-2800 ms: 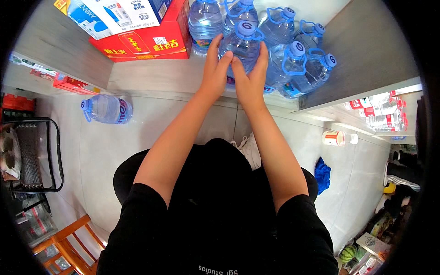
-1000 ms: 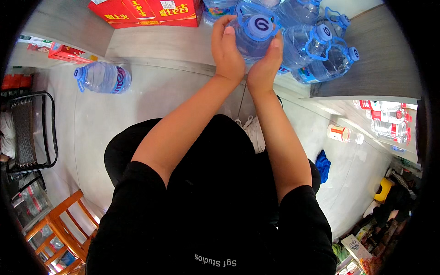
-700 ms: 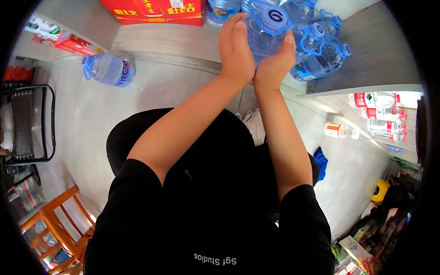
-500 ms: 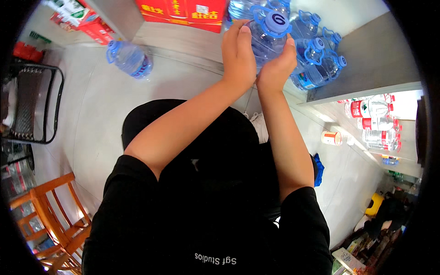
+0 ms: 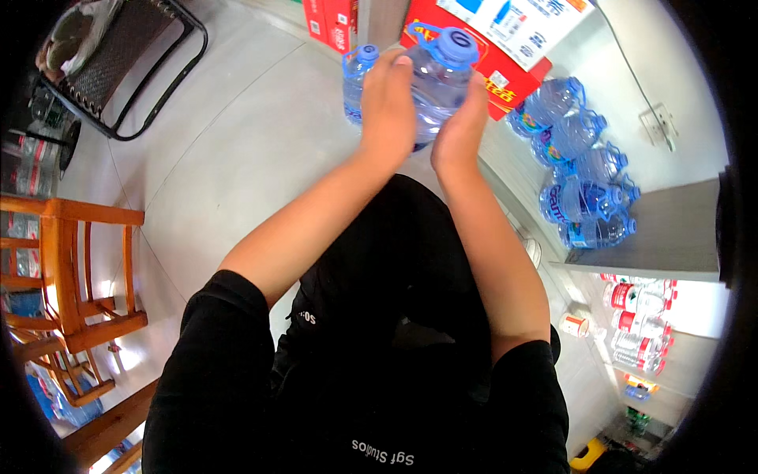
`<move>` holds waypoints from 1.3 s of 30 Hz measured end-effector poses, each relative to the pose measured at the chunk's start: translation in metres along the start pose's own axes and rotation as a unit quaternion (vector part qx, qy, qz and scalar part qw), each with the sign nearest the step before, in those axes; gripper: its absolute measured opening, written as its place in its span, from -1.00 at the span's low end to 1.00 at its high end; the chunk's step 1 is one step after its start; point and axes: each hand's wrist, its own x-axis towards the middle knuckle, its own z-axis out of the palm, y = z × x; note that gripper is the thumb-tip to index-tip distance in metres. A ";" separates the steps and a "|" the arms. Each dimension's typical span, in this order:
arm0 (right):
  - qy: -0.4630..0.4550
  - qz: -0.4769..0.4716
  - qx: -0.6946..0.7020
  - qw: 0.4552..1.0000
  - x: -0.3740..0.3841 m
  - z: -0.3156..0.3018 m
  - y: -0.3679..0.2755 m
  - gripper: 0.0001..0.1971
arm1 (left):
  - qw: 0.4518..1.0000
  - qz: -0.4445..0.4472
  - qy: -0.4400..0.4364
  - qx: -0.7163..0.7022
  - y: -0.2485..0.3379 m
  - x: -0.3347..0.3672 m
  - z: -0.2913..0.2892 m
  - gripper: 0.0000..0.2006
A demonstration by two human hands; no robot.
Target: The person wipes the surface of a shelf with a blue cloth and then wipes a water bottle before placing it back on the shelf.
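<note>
While both hands [image 5: 388,107] [image 5: 463,126] clasp it | bottle [image 5: 437,93] | clear, blue-capped, blue-handled

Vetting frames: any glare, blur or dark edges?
Head view, edges: fisheye rim blacks out corners; head view, left: glare on floor by wooden chair; head view, right: white washout beside red-capped bottles; head view, top: held bottle looks slightly soft.

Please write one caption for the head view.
Left hand and right hand clasp a clear, blue-capped bottle between them.
</note>
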 end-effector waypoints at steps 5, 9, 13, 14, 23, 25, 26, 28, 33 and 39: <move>-0.227 0.136 -0.060 0.963 0.004 0.030 0.045 -0.48 | 0.993 -0.092 0.076 -0.013 -0.017 0.022 -0.069 -0.52; -0.326 0.270 -0.038 0.905 0.007 0.044 0.084 -0.49 | 0.988 -0.109 0.106 0.009 -0.039 0.024 -0.103 -0.51; -0.346 0.328 -0.042 0.878 0.009 0.047 0.114 -0.41 | 0.985 -0.145 0.093 -0.002 -0.082 0.024 -0.127 -0.55; -0.345 0.333 -0.042 0.877 0.009 0.045 0.120 -0.41 | 0.985 -0.152 0.083 -0.024 -0.091 0.024 -0.130 -0.55; -0.338 0.335 -0.068 0.877 0.016 0.034 0.167 -0.03 | 0.981 -0.167 0.097 -0.022 -0.128 0.030 -0.133 -0.52; -0.343 0.337 -0.055 0.875 0.017 0.039 0.170 -0.15 | 0.977 -0.180 0.111 -0.014 -0.126 0.032 -0.133 -0.52; -0.344 0.340 -0.052 0.874 0.016 0.041 0.168 -0.15 | 0.974 -0.189 0.126 -0.007 -0.126 0.032 -0.136 -0.52; -0.348 0.335 -0.031 0.875 0.014 0.044 0.161 -0.34 | 0.978 -0.174 0.118 -0.005 -0.136 0.036 -0.141 -0.52; -0.348 0.318 -0.003 0.882 0.015 0.046 0.173 -0.49 | 0.980 -0.162 0.119 -0.014 -0.149 0.035 -0.143 -0.54; -0.348 0.324 -0.009 0.880 0.017 0.037 0.188 -0.44 | 0.981 -0.146 0.129 -0.013 -0.154 0.033 -0.143 -0.56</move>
